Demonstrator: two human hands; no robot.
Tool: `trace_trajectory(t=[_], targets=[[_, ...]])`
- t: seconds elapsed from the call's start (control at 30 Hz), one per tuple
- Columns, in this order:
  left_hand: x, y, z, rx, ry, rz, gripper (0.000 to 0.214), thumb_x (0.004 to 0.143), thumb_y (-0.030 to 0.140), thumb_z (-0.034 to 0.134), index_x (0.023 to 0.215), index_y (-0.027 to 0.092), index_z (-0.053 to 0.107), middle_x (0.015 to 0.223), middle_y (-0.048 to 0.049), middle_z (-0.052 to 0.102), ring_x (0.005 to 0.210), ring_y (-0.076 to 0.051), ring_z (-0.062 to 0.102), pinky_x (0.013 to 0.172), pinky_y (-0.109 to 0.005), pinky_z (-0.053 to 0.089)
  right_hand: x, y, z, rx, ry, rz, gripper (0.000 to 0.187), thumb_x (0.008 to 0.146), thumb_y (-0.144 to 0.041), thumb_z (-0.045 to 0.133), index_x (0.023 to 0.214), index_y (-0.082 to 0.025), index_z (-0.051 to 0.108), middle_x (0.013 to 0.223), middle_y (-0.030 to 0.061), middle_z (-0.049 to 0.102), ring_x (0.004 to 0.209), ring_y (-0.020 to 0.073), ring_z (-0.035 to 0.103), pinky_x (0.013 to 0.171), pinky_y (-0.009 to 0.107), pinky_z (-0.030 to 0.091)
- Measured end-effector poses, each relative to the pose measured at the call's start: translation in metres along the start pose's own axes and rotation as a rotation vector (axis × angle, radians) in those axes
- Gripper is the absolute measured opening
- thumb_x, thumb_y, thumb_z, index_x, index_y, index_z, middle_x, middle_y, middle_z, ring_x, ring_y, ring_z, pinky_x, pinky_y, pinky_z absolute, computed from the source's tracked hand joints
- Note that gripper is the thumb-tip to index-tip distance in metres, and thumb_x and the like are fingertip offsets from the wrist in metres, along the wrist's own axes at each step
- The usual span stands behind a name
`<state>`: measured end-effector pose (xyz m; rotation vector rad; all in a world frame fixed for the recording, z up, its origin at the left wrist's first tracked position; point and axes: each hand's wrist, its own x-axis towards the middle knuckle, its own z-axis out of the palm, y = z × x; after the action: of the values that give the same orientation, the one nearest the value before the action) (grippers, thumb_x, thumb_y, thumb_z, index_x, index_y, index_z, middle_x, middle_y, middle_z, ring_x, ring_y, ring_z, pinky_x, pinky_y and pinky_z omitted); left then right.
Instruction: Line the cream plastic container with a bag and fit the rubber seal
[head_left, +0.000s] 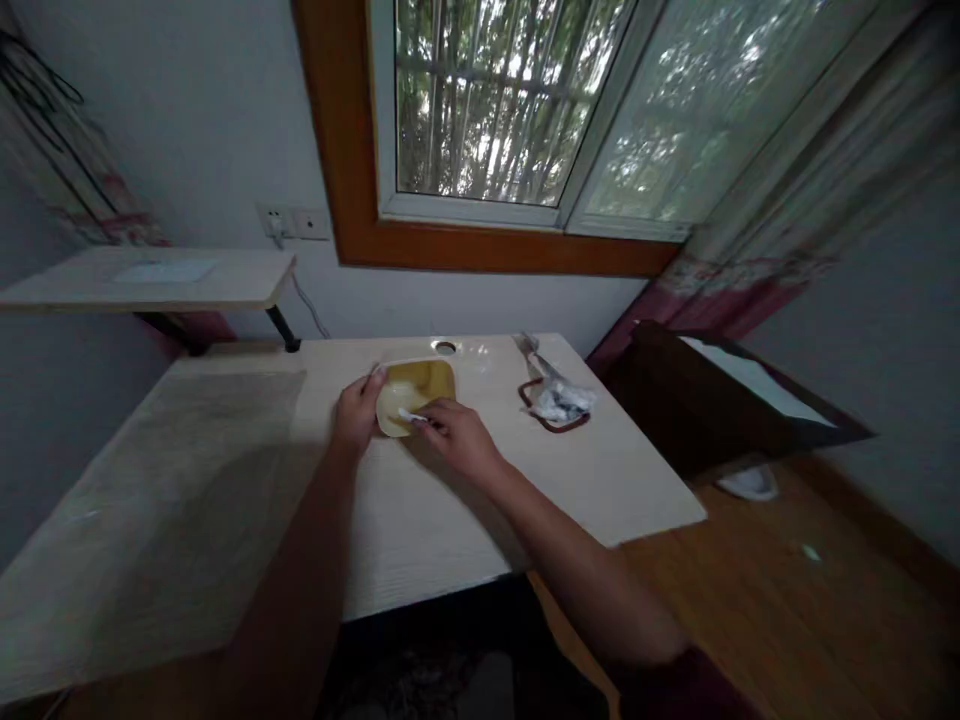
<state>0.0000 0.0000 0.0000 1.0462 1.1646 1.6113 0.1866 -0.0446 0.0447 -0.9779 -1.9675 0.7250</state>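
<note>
A small yellow tub (417,389) with a pale rim stands on the light wooden desk (225,480), tipped a little toward me. My left hand (358,408) is closed on the tub's left side. My right hand (459,434) pinches a small white utensil (412,416) whose tip lies at the tub's front rim. What is inside the tub is too dim to tell.
A crumpled clear wrapper on a dark loop (559,403) and a metal utensil (531,352) lie to the right on the desk. A cable hole (445,347) sits behind the tub. A raised shelf (150,277) is at the left, a dark cabinet (720,400) at the right.
</note>
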Motion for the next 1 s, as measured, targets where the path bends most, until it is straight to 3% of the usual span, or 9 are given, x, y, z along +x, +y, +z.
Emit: trace_trajectory(t=[0.17, 0.37, 0.5, 0.67, 0.8, 1.0], targets=[[-0.001, 0.006, -0.001, 0.006, -0.045, -0.026, 0.049, 0.079, 0.065, 0.069, 0.079, 0.016, 0.064, 0.066, -0.0003, 0.062, 0.056, -0.013, 0.056, 0.050, -0.022, 0.043, 0.006, 0.008, -0.014, 0.354, 0.226, 0.282, 0.030, 0.086, -0.045, 0.066, 0.094, -0.018, 0.078, 0.085, 0.0049, 0.074, 0.077, 0.0192, 0.065, 0.075, 0.031, 0.051], [0.000, 0.010, -0.004, 0.057, -0.090, -0.011, 0.051, 0.074, 0.056, 0.078, 0.065, 0.020, 0.043, 0.055, 0.0076, 0.042, 0.046, -0.006, 0.041, 0.043, -0.018, 0.034, 0.012, 0.017, -0.024, 0.625, 0.351, 0.395, 0.037, 0.077, -0.049, 0.073, 0.093, -0.015, 0.078, 0.081, 0.0040, 0.071, 0.072, 0.0173, 0.062, 0.069, 0.030, 0.050], [0.001, 0.012, -0.003, 0.077, -0.108, -0.022, 0.050, 0.068, 0.051, 0.083, 0.067, 0.020, 0.044, 0.055, 0.0075, 0.045, 0.048, -0.007, 0.042, 0.043, -0.017, 0.030, 0.013, 0.025, -0.029, 0.472, 0.412, 0.372, 0.038, 0.079, -0.050, 0.071, 0.094, -0.016, 0.078, 0.086, 0.0039, 0.070, 0.076, 0.0160, 0.059, 0.069, 0.029, 0.046], [-0.002, 0.016, -0.001, 0.051, -0.153, -0.035, 0.049, 0.068, 0.050, 0.083, 0.068, 0.020, 0.044, 0.055, 0.0080, 0.043, 0.048, -0.006, 0.040, 0.043, -0.017, 0.029, 0.016, 0.037, -0.034, 0.122, 0.525, 0.237, 0.034, 0.080, -0.051, 0.070, 0.094, -0.021, 0.080, 0.107, 0.0086, 0.061, 0.095, 0.0202, 0.060, 0.081, 0.034, 0.052], [-0.004, 0.018, -0.001, 0.062, -0.168, -0.045, 0.049, 0.067, 0.050, 0.083, 0.068, 0.020, 0.045, 0.056, 0.0078, 0.043, 0.048, -0.006, 0.039, 0.044, -0.018, 0.029, 0.019, 0.038, -0.036, -0.113, 0.438, 0.103, 0.027, 0.086, -0.044, 0.067, 0.095, -0.022, 0.080, 0.121, 0.0119, 0.057, 0.102, 0.0219, 0.060, 0.079, 0.034, 0.054], [-0.002, 0.016, -0.003, 0.083, -0.152, -0.019, 0.047, 0.068, 0.050, 0.083, 0.069, 0.019, 0.047, 0.058, 0.0070, 0.044, 0.051, -0.007, 0.041, 0.047, -0.018, 0.032, 0.021, 0.035, -0.033, -0.343, 0.343, 0.100, 0.023, 0.091, -0.035, 0.063, 0.098, -0.020, 0.080, 0.105, 0.0087, 0.063, 0.085, 0.0185, 0.064, 0.082, 0.034, 0.052]])
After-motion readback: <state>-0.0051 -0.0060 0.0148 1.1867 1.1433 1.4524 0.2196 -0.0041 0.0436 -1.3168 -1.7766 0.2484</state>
